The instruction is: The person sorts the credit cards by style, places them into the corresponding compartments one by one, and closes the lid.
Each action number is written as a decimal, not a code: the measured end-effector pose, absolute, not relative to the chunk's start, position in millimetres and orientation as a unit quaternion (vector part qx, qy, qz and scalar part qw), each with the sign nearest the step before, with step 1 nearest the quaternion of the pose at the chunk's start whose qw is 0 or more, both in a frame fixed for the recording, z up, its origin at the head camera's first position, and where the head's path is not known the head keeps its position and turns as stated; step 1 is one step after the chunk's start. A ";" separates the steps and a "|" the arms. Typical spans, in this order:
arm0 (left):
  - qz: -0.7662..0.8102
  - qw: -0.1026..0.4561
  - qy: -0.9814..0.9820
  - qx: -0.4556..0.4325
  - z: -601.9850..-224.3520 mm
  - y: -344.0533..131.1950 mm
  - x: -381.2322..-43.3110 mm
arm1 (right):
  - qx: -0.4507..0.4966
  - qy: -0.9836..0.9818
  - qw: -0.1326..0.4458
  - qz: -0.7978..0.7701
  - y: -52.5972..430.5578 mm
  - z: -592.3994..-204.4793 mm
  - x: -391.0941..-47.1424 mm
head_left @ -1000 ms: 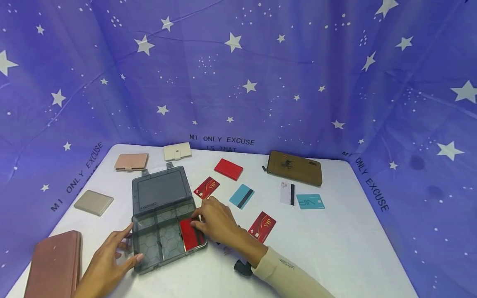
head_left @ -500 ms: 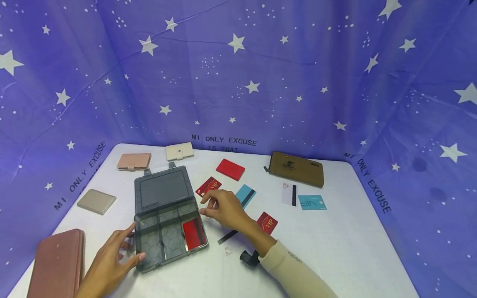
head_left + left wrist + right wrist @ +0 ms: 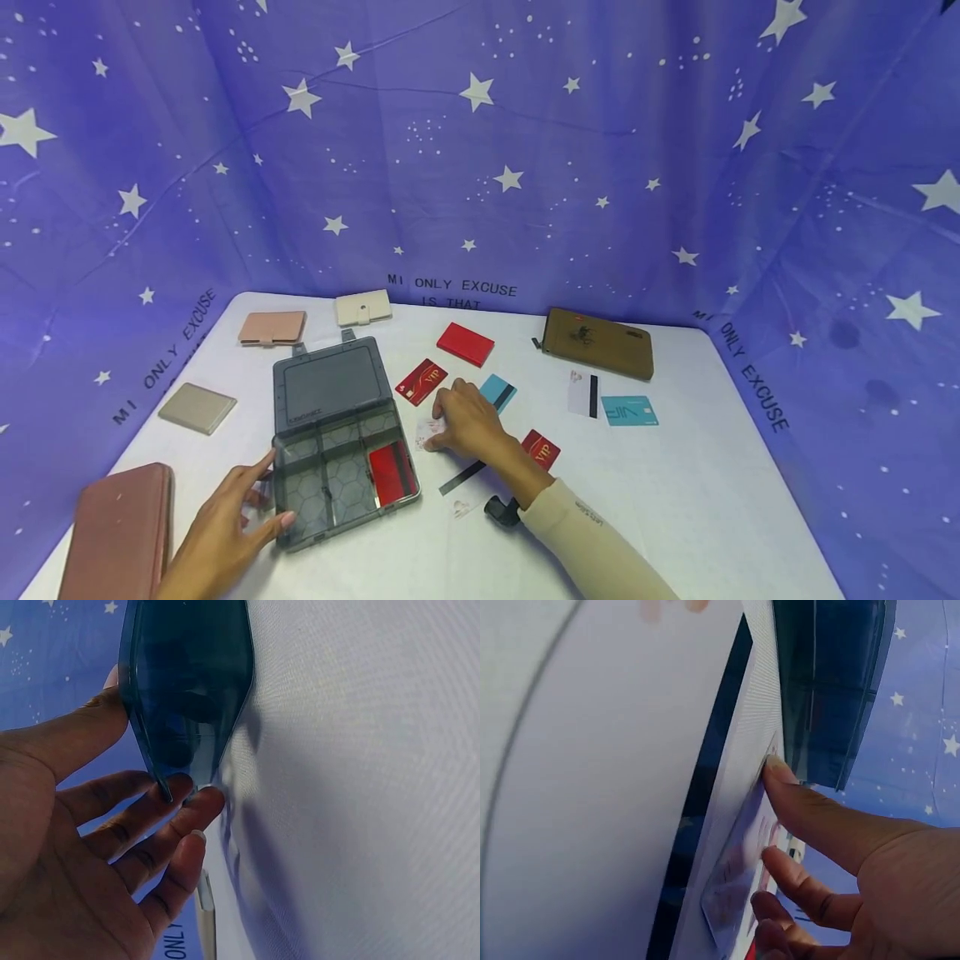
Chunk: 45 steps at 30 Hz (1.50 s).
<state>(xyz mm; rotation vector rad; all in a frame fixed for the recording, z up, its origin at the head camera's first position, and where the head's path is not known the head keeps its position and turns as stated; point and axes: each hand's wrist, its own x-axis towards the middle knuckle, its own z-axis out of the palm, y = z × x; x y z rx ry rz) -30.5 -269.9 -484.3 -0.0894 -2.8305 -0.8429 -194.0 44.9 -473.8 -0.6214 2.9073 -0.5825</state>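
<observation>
A grey see-through plastic box (image 3: 330, 386) stands open on the table, its lid folded back and its tray divided into compartments. In its right compartment lies a red card (image 3: 392, 475) with a dark stripe. My left hand (image 3: 225, 529) holds the box's left corner, thumb at the front edge and fingers along the side; the left wrist view shows the box wall (image 3: 195, 652) between them. Just right of the box, my right hand (image 3: 472, 429) pinches a whitish card (image 3: 742, 859) on the table, thumb at one edge and fingers across from it.
Under the right forearm lies a white card with a black stripe (image 3: 615, 765), near a black object (image 3: 502, 511). Around are red VIP cards (image 3: 422, 382), blue cards (image 3: 630, 410), a red card case (image 3: 465, 344), a brown zip wallet (image 3: 597, 342) and several pale or pink wallets (image 3: 272, 327).
My right hand has let go of the red card in the box's right compartment and moved out to the right, down onto the whitish card. My left hand stays at the box corner.
</observation>
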 end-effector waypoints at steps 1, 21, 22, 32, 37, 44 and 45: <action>-0.284 0.093 -0.954 -0.031 -484.4 -269.4 -30.6 | -0.206 0.958 0.055 -0.193 45.5 -473.7 -194.0; -0.268 0.078 -0.960 -0.022 -482.1 -266.8 -31.3 | -0.293 0.849 -0.013 -0.439 39.7 -438.6 -179.9; -0.268 0.077 -0.960 -0.022 -482.2 -267.0 -31.1 | -0.297 0.839 -0.007 -0.455 37.0 -439.7 -177.9; -0.265 0.074 -0.961 -0.017 -482.3 -267.0 -31.2 | -0.331 0.805 0.060 -0.489 -1.0 -455.6 -153.0; -0.269 0.076 -0.960 -0.018 -482.8 -266.0 -31.1 | -0.345 0.848 0.021 -0.402 -19.6 -463.4 -142.5; -0.267 0.072 -0.961 -0.016 -481.0 -265.5 -30.8 | -0.352 0.899 -0.050 -0.254 -29.3 -467.0 -134.8; -0.266 0.070 -0.961 -0.015 -480.5 -265.6 -30.8 | -0.354 0.904 -0.053 -0.234 -29.6 -466.7 -134.5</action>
